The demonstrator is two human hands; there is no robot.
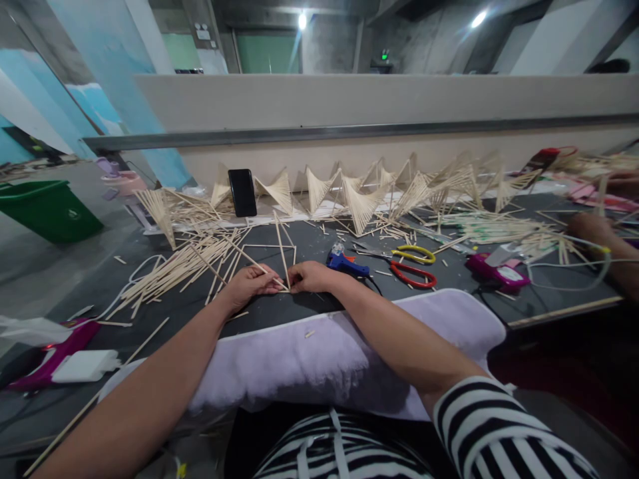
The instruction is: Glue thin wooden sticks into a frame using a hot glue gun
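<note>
Lilac fleece (299,356) nearest; beyond, left hand (255,281) with fingers pinched on a thin stick (249,257), right hand (309,276) curled at the foot of the stick frame (281,251) on dark tabletop, grip too hidden to tell; just beside, blue glue gun (349,264), scissors (397,267); farther, loose sticks (174,269), phone (242,193), twisted models (363,206); green bin (54,209), contents unseen; another person's hand (592,229), hard to make out

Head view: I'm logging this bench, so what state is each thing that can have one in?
Left hand: pinching a thin stick
Right hand: curled at the stick frame
Stick frame: open outline, unfilled
Phone: upright, screen dark
Scissors: lying, handles spread
Blue tool: lying down
Green bin: upright
Ceiling lamps: lit
</note>
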